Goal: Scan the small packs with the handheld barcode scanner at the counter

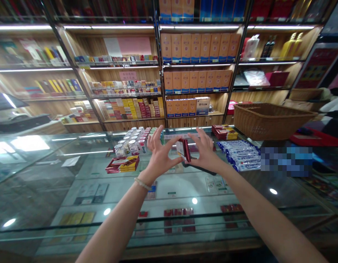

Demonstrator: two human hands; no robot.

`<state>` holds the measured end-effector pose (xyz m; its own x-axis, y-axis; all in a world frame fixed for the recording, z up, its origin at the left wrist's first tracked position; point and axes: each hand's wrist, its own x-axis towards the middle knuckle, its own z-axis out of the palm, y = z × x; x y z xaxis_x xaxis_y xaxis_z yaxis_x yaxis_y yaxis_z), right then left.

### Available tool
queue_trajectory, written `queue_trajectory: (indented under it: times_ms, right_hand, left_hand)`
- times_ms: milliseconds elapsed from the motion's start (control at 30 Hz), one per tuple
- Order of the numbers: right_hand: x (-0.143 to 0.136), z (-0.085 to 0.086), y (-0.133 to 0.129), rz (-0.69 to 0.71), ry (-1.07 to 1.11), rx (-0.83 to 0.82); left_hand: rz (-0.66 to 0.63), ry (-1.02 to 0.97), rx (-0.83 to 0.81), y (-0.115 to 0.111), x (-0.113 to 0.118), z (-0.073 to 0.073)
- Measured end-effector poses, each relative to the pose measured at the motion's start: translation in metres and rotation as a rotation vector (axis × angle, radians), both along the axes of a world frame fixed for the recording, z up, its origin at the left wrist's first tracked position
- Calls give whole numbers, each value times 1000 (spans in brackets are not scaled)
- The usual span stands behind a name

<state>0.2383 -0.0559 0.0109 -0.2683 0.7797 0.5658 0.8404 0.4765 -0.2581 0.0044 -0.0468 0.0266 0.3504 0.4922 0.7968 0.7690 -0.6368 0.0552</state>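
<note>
My left hand (161, 151) and my right hand (204, 150) face each other over the glass counter, gripping between them a small bundle of flat dark-red packets (187, 150) with a whitish face. Thumbs press at the lower edge and the index fingers at the upper edge; the other fingers are raised. How many packets are held I cannot make out. Left of my left hand lies a stack of red-and-yellow flat packets (123, 164). Under my right wrist, a dark flat object (203, 169) shows partly.
Clear-lidded jars (131, 142) stand behind my left hand. Rows of blue-and-white wrapped packets (240, 155) lie to the right. Another red-and-yellow packet stack (224, 132) sits near a wicker basket (270, 118). Goods lie under the glass countertop (84, 170); stocked shelves (196, 65) line the back.
</note>
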Motion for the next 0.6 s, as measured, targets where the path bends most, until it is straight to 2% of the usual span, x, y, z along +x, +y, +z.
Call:
queue_trajectory:
  times_ms: [333,600]
  right_hand:
    - [-9,-6,1,50,1,7]
    - [2,2,-1,6,41,94]
  left_hand:
    - [-76,55,-68,-5,12,-4]
    - [-36,69,-56,3,-5,1]
